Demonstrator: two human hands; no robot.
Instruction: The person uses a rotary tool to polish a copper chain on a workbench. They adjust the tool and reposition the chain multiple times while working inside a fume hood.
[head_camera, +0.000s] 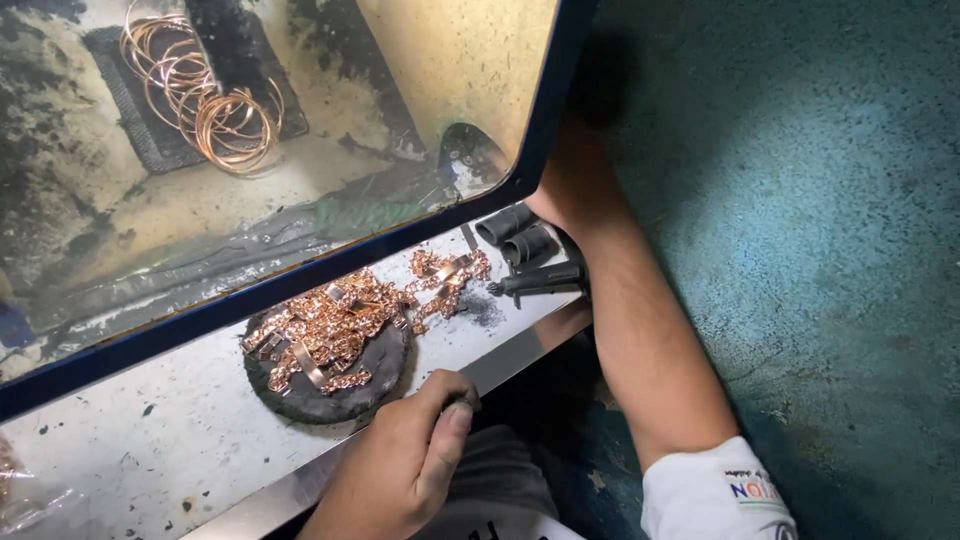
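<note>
the left hand (400, 465) pinched closed on something too small to tell, below centre beside the round dark pad (330, 395) heaped with copper-coloured metal clips (335, 325), sorting apparently under way; the right hand (565, 190) sat hidden behind the blue-framed glass panel (300, 270), grip undeterminable.

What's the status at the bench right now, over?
Left hand closed at bench edge. Right hand reaches behind blue-framed panel, hidden. Copper clips piled on dark pad. Nothing blocking.

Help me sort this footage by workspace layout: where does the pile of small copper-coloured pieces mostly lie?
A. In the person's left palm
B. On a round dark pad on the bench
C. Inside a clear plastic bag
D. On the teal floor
B: the copper-coloured pieces are heaped on the round dark pad on the white bench, some spilling toward the dark tool.
</note>
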